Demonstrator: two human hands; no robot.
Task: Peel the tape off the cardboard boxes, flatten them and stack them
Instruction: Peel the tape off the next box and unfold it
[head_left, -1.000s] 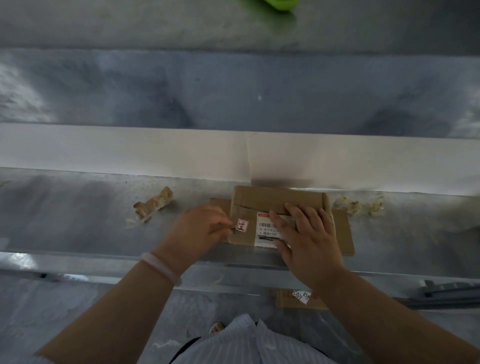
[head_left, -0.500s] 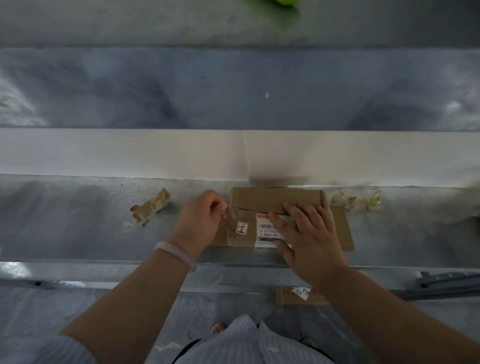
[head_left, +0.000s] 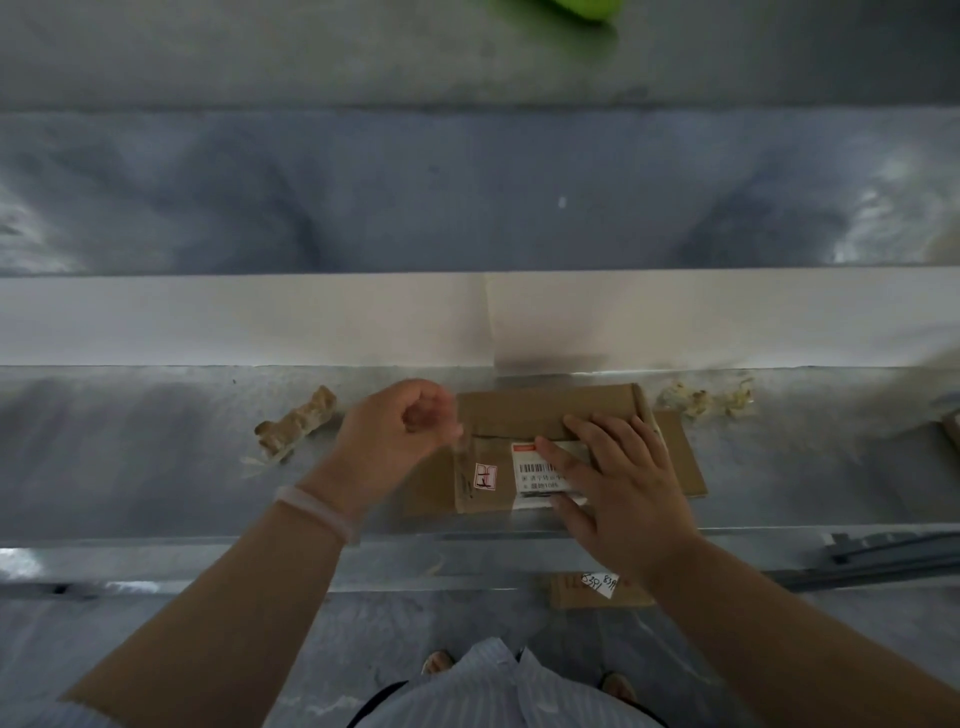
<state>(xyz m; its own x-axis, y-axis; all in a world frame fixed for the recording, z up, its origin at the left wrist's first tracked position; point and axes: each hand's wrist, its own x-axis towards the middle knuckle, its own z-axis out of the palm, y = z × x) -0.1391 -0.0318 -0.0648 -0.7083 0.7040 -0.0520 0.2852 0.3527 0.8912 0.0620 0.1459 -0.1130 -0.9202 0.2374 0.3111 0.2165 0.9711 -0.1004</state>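
dim grey metal worktop (head_left: 156, 457) runs across the view, with a white ledge (head_left: 260, 322) behind it and more grey metal beyond. the cardboard box (head_left: 519, 415) lies near the front edge of the worktop, in the middle, on top of a flat sheet of cardboard (head_left: 680, 457) that sticks out to its right. a white barcode label (head_left: 535, 473) and a small red-framed sticker (head_left: 486, 476) are stuck on the box's top face.

the left hand (head_left: 395, 441) is at the box's left end, fingers curled in and pinched together on what looks like a strip of clear tape (head_left: 462, 452) running down to the box; the strip is blurred and see-through, so its edges are hard to make out. a pale bracelet (head_left: 317, 512) sits on that wrist. the right hand (head_left: 623, 488) lies flat on the box, fingers straight and spread, pressing on the label and the flap above it.

a crumpled brown tape wad (head_left: 296, 423) rests on the worktop to the left of the left hand, and pale tape scraps (head_left: 701, 400) lie by the ledge, right of the box. below the front edge, a cardboard piece (head_left: 597, 590) with a handwritten white note lies lower down. a green object (head_left: 571, 8) shows at the top edge.
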